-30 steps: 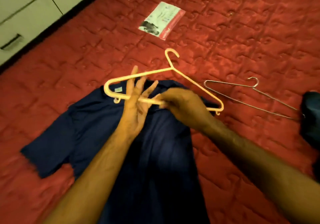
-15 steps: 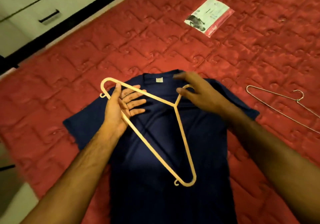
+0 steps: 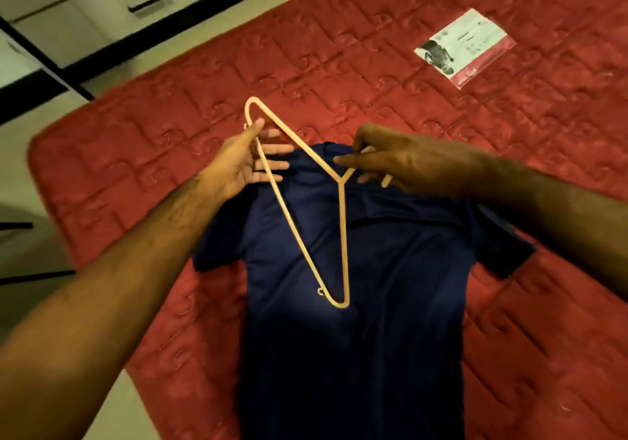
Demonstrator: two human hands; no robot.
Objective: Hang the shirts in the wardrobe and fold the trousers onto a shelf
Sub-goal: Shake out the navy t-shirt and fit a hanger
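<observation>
- Head view: we hold the hanger (image 3: 342, 235) above the shirt (image 3: 356, 320) on the bed (image 3: 339, 65); left hand (image 3: 238, 164) grips its 10 o'clock corner, right hand (image 3: 407, 164) pinches its hook.
- Step: hanging the shirt.
- Next: likely feed the 6 o'clock corner into the collar.

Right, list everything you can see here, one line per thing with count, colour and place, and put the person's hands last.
shirt: one, navy blue, spread flat on the mattress, collar end away from the person.
hanger: one, pale peach plastic, held over the shirt, one corner pointing toward the person.
mattress: one, red quilted, lying on the floor under the shirt.
packet: one, white and red, clear-wrapped, on the mattress, far right.
drawer fronts: white with a dark handle, top left, beyond the mattress.
floor: pale, left of the mattress.
left hand: holds the hanger's long bar with thumb and fingers.
right hand: grips the hanger's hook end, above the shirt's collar.
</observation>
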